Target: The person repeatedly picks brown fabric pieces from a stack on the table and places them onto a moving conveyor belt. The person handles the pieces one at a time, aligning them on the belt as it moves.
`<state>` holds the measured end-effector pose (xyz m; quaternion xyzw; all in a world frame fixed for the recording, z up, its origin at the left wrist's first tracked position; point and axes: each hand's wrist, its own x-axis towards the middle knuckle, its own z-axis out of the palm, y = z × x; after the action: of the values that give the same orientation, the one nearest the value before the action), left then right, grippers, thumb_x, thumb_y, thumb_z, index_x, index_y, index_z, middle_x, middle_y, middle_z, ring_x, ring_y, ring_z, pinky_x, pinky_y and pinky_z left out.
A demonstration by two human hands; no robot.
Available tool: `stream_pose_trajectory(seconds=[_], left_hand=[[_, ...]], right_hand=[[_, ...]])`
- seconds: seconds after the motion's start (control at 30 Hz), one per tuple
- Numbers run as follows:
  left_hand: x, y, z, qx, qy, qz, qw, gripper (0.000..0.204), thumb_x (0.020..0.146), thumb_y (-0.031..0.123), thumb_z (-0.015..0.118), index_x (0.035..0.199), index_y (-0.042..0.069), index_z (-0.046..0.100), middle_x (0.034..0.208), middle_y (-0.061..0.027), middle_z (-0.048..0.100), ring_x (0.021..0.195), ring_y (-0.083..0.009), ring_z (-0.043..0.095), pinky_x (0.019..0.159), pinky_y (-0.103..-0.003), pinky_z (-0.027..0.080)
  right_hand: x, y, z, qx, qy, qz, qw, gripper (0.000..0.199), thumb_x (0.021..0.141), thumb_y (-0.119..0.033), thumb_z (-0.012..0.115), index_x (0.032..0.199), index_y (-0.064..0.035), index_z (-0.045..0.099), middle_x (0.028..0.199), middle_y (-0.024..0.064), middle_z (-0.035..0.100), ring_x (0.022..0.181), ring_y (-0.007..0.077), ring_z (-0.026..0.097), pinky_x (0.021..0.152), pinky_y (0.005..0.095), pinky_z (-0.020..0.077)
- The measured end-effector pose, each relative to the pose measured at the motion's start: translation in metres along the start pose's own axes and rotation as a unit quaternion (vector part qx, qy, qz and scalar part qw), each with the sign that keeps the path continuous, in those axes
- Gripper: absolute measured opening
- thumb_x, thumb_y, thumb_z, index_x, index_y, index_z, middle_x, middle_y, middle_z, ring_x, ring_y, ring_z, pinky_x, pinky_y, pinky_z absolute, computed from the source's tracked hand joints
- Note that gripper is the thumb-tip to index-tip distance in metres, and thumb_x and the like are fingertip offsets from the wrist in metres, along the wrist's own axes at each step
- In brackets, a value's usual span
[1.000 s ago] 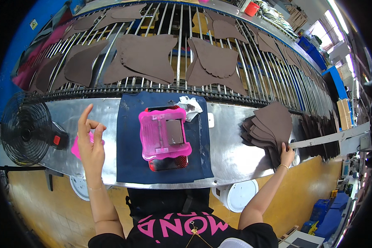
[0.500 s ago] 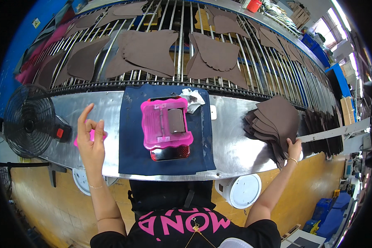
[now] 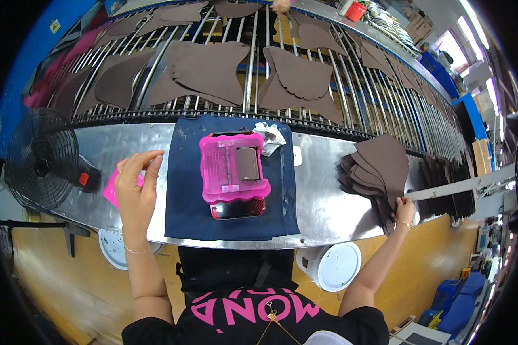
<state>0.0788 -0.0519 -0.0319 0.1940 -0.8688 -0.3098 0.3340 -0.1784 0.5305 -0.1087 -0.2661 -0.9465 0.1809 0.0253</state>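
My left hand hovers raised over the left part of the steel bench, fingers curled together above a small pink piece; whether it grips it I cannot tell. My right hand reaches far right and pinches the lower edge of a fanned stack of brown leather pieces. Between the hands lies a dark blue cloth mat with a pink tray holding a grey roller over a red-and-black base.
A black fan stands at the left end. Behind the bench a roller conveyor carries many brown cut pieces. Crumpled white paper lies by the tray. Two white round containers hang under the bench edge.
My left hand's fingers have curled down from an upright spread toward the pink piece. My right hand has kept to the stack's lower edge.
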Motion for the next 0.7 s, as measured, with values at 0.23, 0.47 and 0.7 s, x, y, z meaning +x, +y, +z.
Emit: stream_pose_trajectory(seconds=[0.23, 0.47, 0.7], left_hand=[[-0.006, -0.006, -0.002, 0.016, -0.016, -0.011, 1.000, 0.009, 0.086, 0.011, 0.064, 0.091, 0.004, 0.067, 0.072, -0.0053, 0.060, 0.069, -0.0181, 0.052, 0.068, -0.030, 0.038], [-0.006, -0.006, 0.004, -0.004, -0.024, -0.022, 0.999, 0.008, 0.086, 0.010, 0.064, 0.090, 0.004, 0.067, 0.073, -0.0053, 0.060, 0.069, -0.0191, 0.051, 0.068, -0.031, 0.038], [-0.003, -0.003, 0.002, 0.007, -0.027, -0.005, 1.000, 0.008, 0.085, 0.009, 0.064, 0.090, 0.005, 0.067, 0.070, -0.0054, 0.059, 0.069, -0.0190, 0.051, 0.067, -0.031, 0.038]], right_hand=[[0.000, 0.009, 0.016, -0.200, 0.109, -0.132, 0.965, 0.048, 0.078, -0.043, 0.071, 0.101, -0.0011, 0.067, 0.097, 0.0198, 0.065, 0.098, 0.0343, 0.059, 0.086, 0.0427, 0.0459], [-0.002, 0.005, 0.008, -0.126, 0.080, -0.060, 0.987, 0.053, 0.076, -0.044, 0.073, 0.103, 0.0015, 0.064, 0.098, 0.0193, 0.066, 0.097, 0.0341, 0.061, 0.085, 0.0439, 0.0460], [-0.042, -0.038, -0.011, 0.086, -0.008, -0.080, 0.993, 0.038, 0.091, -0.028, 0.057, 0.113, 0.0024, 0.058, 0.075, 0.0153, 0.061, 0.052, 0.0200, 0.061, 0.036, 0.0289, 0.0417]])
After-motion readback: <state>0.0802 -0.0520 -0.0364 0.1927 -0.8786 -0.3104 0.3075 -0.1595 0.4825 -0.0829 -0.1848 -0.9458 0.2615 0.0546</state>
